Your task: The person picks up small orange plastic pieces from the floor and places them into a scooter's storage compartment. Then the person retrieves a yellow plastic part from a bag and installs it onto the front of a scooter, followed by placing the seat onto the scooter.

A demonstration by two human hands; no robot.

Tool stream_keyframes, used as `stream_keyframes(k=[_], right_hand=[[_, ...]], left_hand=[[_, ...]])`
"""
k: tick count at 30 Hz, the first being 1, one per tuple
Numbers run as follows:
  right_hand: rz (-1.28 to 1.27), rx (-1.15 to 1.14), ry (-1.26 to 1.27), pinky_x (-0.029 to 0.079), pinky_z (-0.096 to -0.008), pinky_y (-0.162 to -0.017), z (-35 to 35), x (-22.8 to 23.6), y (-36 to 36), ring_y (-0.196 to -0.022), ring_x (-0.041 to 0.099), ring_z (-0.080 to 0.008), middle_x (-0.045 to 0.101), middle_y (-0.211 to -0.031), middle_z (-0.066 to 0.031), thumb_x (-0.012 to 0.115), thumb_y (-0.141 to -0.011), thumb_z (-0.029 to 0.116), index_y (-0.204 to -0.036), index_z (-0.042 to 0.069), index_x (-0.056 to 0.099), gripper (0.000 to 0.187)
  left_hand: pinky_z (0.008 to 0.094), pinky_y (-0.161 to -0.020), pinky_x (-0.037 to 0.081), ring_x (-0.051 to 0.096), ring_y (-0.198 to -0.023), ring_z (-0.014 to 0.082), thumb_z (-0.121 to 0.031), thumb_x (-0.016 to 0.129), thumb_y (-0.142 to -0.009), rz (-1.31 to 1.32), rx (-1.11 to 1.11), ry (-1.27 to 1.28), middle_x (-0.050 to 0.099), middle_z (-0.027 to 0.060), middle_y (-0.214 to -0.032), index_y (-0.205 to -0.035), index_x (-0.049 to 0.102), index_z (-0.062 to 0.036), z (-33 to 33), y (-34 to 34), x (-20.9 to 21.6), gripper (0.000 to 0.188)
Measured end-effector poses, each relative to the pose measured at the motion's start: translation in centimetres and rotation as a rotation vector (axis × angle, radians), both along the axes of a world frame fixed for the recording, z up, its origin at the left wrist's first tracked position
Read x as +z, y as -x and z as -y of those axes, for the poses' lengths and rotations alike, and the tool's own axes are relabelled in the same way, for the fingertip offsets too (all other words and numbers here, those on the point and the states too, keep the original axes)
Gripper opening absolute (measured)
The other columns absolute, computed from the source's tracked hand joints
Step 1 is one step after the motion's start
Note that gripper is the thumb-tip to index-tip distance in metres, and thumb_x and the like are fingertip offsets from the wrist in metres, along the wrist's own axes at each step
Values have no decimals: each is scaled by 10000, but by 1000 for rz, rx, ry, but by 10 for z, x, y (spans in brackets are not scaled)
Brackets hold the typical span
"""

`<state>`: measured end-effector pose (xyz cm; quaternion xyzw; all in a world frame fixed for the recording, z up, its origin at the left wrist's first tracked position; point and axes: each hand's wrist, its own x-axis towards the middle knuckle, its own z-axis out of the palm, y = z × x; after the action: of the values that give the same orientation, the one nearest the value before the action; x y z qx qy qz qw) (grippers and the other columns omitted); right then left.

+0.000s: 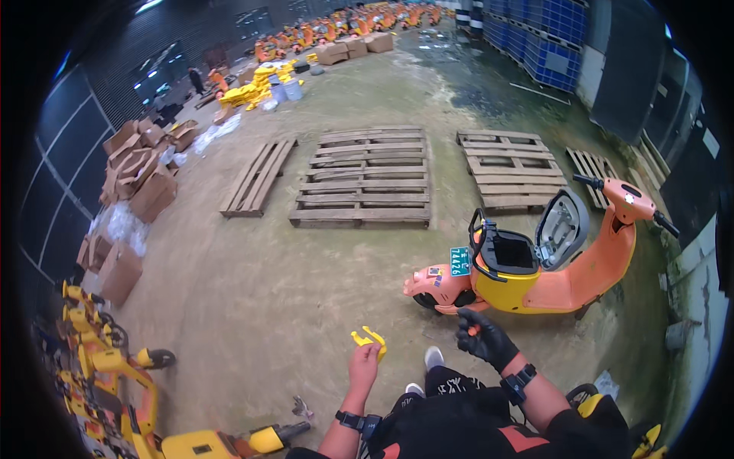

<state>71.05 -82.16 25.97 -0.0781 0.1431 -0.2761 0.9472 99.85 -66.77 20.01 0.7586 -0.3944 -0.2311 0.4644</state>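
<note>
Yellow part point(379, 338), lower centre of the frame, was pinched in the left hand point(363, 364); the gloved right hand point(487, 343) gripped something orange point(474, 330). A slack pinch could have dropped the part.

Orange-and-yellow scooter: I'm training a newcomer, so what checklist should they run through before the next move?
1. Yellow part secure in the left hand: ok, its lower end is in the grip.
2. Right hand free: cannot tell; something small and orange shows there, mostly hidden.
3. Gloves on both hands: not ok; the right wears a black glove, the left is bare.
4. Seat raised: ok, tipped up with the storage space exposed.
5. Scooter upright: ok; whether its stand is firmly set, cannot tell.
</note>
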Motion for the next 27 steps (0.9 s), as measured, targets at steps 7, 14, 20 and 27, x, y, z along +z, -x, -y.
stream_keyframes(k=[7, 14, 20, 27], right_hand=[[137, -60, -115, 557, -488, -865, 123, -46, -79, -1016, 659, -345, 689, -1045, -97, 542, -982, 453, -908, 74, 695, 415], [247, -6, -188, 384, -294, -523, 253, -91, -153, -568, 451, -138, 442, -640, 8, 449, -1028, 454, -735, 135, 550, 445], [115, -67, -232, 278, -257, -412, 336, -94, -162, -435, 336, -116, 338, -547, 12, 387, -1056, 439, -690, 137, 469, 482], [-115, -319, -207, 326, -246, -488, 371, -120, -133, -498, 365, -92, 366, -595, 39, 452, -1048, 347, -1175, 99, 577, 305]], left_hand=[[347, -738, 528, 688, -796, 248, -259, 683, -919, 44, -2, -119, 710, 154, -860, -971, 711, -5, 97, -91, -32, 261], [405, -726, 537, 692, -817, 350, -275, 671, -905, 203, -163, -428, 695, 218, -862, -953, 704, -7, 197, -216, -82, 274], [431, -728, 535, 677, -790, 379, -247, 649, -914, 215, -114, -407, 685, 228, -830, -888, 681, 20, 235, -329, -129, 270], [449, -794, 526, 662, -844, 380, -285, 656, -873, 400, -228, -866, 682, 238, -882, -948, 647, 43, 301, -458, -192, 336]])
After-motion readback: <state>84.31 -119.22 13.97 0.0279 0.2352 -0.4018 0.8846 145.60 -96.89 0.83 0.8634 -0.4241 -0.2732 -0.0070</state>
